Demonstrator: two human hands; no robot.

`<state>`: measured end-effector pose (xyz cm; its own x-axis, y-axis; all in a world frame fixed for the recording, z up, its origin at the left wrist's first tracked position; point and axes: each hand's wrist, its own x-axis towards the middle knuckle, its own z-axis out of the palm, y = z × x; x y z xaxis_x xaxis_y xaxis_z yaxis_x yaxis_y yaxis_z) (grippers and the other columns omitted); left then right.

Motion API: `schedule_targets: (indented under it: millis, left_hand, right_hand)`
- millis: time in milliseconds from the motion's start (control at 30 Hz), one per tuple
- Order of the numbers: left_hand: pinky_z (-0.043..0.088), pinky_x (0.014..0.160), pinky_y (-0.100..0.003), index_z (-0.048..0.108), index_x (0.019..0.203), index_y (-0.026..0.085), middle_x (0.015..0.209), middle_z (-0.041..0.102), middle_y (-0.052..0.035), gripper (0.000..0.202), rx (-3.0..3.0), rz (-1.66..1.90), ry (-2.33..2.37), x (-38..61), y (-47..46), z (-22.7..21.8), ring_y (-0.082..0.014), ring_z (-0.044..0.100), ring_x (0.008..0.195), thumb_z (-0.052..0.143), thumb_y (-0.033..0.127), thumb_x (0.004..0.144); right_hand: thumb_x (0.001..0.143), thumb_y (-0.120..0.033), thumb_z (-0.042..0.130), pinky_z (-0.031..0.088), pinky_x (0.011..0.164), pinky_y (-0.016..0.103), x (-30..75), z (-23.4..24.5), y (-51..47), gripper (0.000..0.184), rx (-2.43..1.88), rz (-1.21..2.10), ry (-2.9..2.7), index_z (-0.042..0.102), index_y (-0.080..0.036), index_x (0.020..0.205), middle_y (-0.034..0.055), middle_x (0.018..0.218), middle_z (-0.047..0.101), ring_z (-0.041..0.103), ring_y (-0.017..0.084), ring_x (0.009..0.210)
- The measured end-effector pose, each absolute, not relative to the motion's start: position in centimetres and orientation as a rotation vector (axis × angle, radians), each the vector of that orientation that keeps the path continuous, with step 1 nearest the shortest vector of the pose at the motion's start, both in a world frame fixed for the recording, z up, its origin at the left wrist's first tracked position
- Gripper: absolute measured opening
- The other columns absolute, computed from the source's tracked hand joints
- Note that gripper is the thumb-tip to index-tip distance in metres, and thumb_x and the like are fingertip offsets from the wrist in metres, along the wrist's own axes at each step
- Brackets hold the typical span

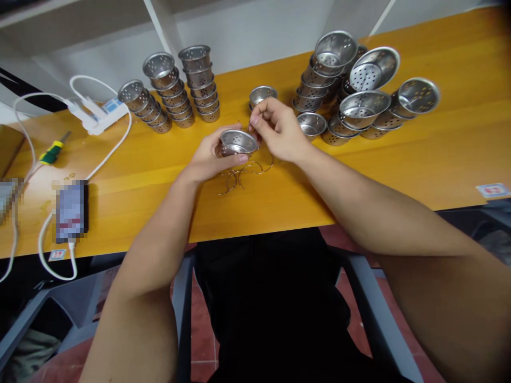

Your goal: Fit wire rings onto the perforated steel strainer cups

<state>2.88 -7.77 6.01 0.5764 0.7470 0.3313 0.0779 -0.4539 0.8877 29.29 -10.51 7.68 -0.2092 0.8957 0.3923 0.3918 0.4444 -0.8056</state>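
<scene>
Cup [238, 139]: likely light, stiff thin metal, smooth so maybe slippery, hard to break; best held round side wall, below rim. Silver, shiny, perforated, mouth up, slightly tilted. Sits over bench [151, 213], just beyond loose wires [239, 171]. Left hand [209, 154] wrapped round cup. Right hand [279, 130] pinched narrow near rim; can't tell on what.

Two hands: left hand [205, 154], right hand [281, 130]. One perforated cup [238, 143] between them; one far-middle cup [261, 94]; one low cup [312, 124] at right. Three left stacks [174, 96]; at least four right stacks [363, 110], overlapping, total unclear. Several wire loops [238, 171], tangled, uncountable. One screwdriver [51, 152], one power strip [104, 116], one phone [72, 210], left. Two labels [494, 190].
</scene>
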Motion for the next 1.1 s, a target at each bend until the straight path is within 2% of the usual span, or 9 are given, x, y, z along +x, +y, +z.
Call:
schedule_targets:
  millis: [67,167,333,533,733,867,967,1033,1100]
  left_hand:
    - [0.073,0.131,-0.064,0.079,0.159,0.03,0.156,0.086,-0.0157,0.112,1.923,0.912,0.607,3.3,-8.4,6.2,-0.0406,0.087,0.145,0.113,0.092,0.072]
    - [0.078,0.12,-0.06,0.082,0.151,0.03,0.147,0.089,-0.0142,0.102,1.97,0.918,0.579,3.7,-8.6,6.2,-0.0379,0.089,0.137,0.11,0.094,0.077]
    - [0.08,0.112,-0.055,0.083,0.141,0.029,0.133,0.09,-0.0106,0.095,1.903,0.9,0.595,3.7,-8.5,6.3,-0.0349,0.091,0.127,0.112,0.092,0.076]
    - [0.079,0.112,-0.053,0.081,0.139,0.028,0.137,0.091,-0.0109,0.096,1.87,0.933,0.635,3.4,-8.1,6.4,-0.0335,0.09,0.127,0.111,0.094,0.075]
    - [0.079,0.111,-0.052,0.081,0.138,0.027,0.136,0.092,-0.0113,0.092,1.877,0.954,0.618,3.3,-8.1,6.4,-0.0331,0.091,0.125,0.11,0.092,0.08]
    - [0.078,0.113,-0.053,0.08,0.139,0.028,0.138,0.092,-0.0113,0.094,1.919,1.013,0.66,3.2,-7.3,6.2,-0.0333,0.091,0.127,0.103,0.099,0.082]
    - [0.075,0.116,-0.056,0.08,0.139,0.029,0.138,0.091,-0.0122,0.091,1.959,1.144,0.694,2.9,-6.1,5.6,-0.0347,0.09,0.129,0.097,0.102,0.086]
    - [0.073,0.118,-0.059,0.079,0.141,0.03,0.138,0.09,-0.0128,0.089,1.994,1.204,0.731,2.7,-5.5,5.2,-0.0359,0.089,0.133,0.094,0.102,0.09]
    - [0.072,0.121,-0.059,0.077,0.144,0.03,0.14,0.088,-0.013,0.091,2.022,1.223,0.767,2.5,-5.3,5.0,-0.0364,0.086,0.138,0.096,0.1,0.089]
  right_hand:
    - [0.124,-0.095,0.05,0.077,0.101,0.055,29.0,8.1,-10.9,0.066,-1.125,0.718,-1.777,0.067,-0.033,0.139,0.0126,0.123,0.085,0.085,0.034,0.109]
    - [0.12,-0.101,0.05,0.077,0.106,0.054,28.6,9.3,-11.7,0.073,-1.194,0.745,-1.775,0.069,-0.034,0.143,0.0136,0.127,0.086,0.087,0.035,0.118]
    - [0.115,-0.108,0.05,0.075,0.094,0.051,28.5,10.5,-12.2,0.084,-1.248,0.764,-1.784,0.069,-0.035,0.149,0.0152,0.135,0.088,0.087,0.035,0.114]
    - [0.115,-0.106,0.053,0.076,0.092,0.055,28.8,9.2,-11.2,0.08,-1.228,0.762,-1.689,0.069,-0.036,0.149,0.0148,0.129,0.088,0.087,0.036,0.109]
    - [0.114,-0.111,0.04,0.076,0.087,0.052,29.6,8.1,-9.9,0.086,-1.143,0.723,-1.632,0.068,-0.038,0.149,0.014,0.127,0.087,0.086,0.034,0.102]
    - [0.114,-0.107,0.054,0.077,0.091,0.054,29.6,8.7,-10.3,0.08,-1.198,0.763,-1.617,0.072,-0.037,0.149,0.0133,0.125,0.087,0.085,0.035,0.103]
    - [0.114,-0.1,0.067,0.078,0.093,0.053,29.4,8.7,-10.5,0.071,-1.228,0.813,-1.626,0.075,-0.034,0.14,0.0127,0.123,0.087,0.085,0.034,0.102]
    - [0.117,-0.094,0.068,0.078,0.092,0.052,29.4,8.5,-10.5,0.065,-1.223,0.815,-1.672,0.076,-0.032,0.136,0.013,0.122,0.086,0.085,0.033,0.102]
    - [0.122,-0.088,0.065,0.077,0.097,0.054,29.4,8.4,-10.5,0.06,-1.25,0.743,-1.724,0.077,-0.032,0.14,0.014,0.123,0.085,0.085,0.035,0.108]
